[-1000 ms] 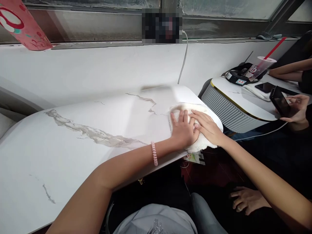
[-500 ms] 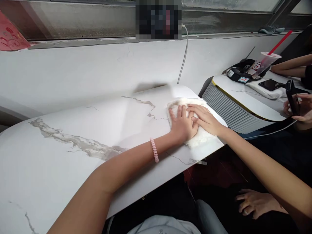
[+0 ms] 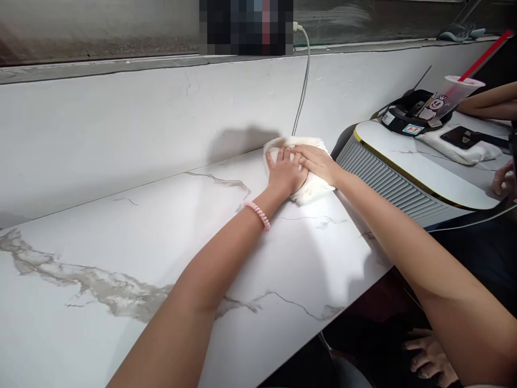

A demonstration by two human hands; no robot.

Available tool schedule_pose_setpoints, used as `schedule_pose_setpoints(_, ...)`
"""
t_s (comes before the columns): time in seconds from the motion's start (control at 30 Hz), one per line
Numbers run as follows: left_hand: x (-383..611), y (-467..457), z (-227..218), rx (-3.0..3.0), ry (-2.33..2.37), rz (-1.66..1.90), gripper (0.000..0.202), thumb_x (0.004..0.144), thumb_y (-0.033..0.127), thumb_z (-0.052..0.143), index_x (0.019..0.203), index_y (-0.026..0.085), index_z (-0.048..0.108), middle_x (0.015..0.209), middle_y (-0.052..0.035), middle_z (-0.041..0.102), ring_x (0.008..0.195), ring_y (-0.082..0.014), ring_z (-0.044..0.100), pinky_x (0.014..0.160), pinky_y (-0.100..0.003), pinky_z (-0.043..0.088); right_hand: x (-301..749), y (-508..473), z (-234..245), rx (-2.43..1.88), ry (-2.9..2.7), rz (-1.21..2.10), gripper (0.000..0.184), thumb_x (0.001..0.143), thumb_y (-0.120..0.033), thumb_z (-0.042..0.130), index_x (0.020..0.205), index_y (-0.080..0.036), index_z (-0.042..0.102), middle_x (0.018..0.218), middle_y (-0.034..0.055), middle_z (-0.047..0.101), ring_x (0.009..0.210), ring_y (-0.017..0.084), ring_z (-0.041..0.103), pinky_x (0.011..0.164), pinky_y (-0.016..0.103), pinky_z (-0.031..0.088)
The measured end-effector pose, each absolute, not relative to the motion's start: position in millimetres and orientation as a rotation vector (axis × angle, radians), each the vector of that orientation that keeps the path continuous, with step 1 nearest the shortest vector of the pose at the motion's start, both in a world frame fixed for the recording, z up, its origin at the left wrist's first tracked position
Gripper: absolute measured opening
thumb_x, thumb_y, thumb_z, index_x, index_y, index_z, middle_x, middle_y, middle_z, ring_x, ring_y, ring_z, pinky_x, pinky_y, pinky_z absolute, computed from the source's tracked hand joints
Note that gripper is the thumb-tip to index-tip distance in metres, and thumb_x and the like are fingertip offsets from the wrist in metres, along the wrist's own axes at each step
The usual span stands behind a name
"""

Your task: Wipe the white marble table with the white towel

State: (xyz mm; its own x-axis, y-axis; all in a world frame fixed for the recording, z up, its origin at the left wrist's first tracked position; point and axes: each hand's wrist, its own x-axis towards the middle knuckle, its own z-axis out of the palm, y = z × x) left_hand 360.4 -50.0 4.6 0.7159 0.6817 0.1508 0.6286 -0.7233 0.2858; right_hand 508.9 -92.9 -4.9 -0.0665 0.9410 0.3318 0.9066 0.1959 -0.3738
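A fluffy white cloth (image 3: 313,186) lies at the far right corner of the white marble table (image 3: 121,253), close to the wall. My left hand (image 3: 284,172) presses flat on the cloth with fingers stretched out; a pink coiled band (image 3: 258,213) circles its wrist. My right hand (image 3: 319,161) lies flat on the cloth too, its fingertips overlapping the left hand's knuckles. Most of the cloth is hidden under both hands.
A white cable (image 3: 302,75) runs down the wall behind the cloth. To the right stands a ribbed grey table (image 3: 404,178) with a drink cup and red straw (image 3: 452,94), a black bag (image 3: 404,116) and a phone (image 3: 460,137). Another person's arm (image 3: 488,102) and hand (image 3: 503,180) are there.
Both hands have slid the cloth away from the near right table edge toward the wall at the back. The view has tilted down and closer to the table.
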Motion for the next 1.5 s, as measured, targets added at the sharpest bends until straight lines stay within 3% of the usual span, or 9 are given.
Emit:
schedule_pose_setpoints(0.4,383,-15,1,2.718,1.035,0.422,0.052,0.097,0.036,0.024,0.143,0.022,0.044,0.154,-0.0099,0.037,0.145,-0.0257,0.025,0.118,-0.059,0.009,526,-61,-3,-1.802,-1.909,0.098,0.048,0.094,-0.035,0.032,0.137,-0.025,0.050,0.144,0.0019,0.052,0.135,0.027,0.043,0.115,0.050,0.029)
schedule_pose_setpoints(0.8,379,-42,2,2.718,1.133,0.450,0.055,0.099,0.033,0.021,0.148,0.017,0.037,0.157,-0.0110,0.033,0.147,-0.0269,0.024,0.118,-0.059,0.012,521,-80,-1,-1.818,-1.953,0.105,0.050,0.096,-0.039,0.028,0.137,-0.022,0.050,0.146,0.0047,0.049,0.139,0.028,0.038,0.116,0.053,0.027)
schedule_pose_setpoints(1.07,373,-85,0,2.763,1.048,0.469,0.053,0.098,0.035,0.028,0.146,0.018,0.040,0.157,-0.0130,0.033,0.146,-0.0289,0.025,0.117,-0.061,0.015,518,-131,-2,-1.834,-1.935,0.065,0.053,0.097,-0.053,0.026,0.136,-0.027,0.051,0.146,0.0044,0.049,0.139,0.028,0.038,0.116,0.054,0.028)
schedule_pose_setpoints(1.5,348,-178,5,2.851,0.820,0.498,0.050,0.097,0.036,0.033,0.141,0.016,0.046,0.155,-0.0144,0.036,0.145,-0.0311,0.027,0.115,-0.064,0.020,487,-252,-3,-1.959,-1.855,-0.046,0.053,0.100,-0.052,0.019,0.140,-0.029,0.044,0.149,0.0066,0.044,0.140,0.027,0.038,0.114,0.058,0.030)
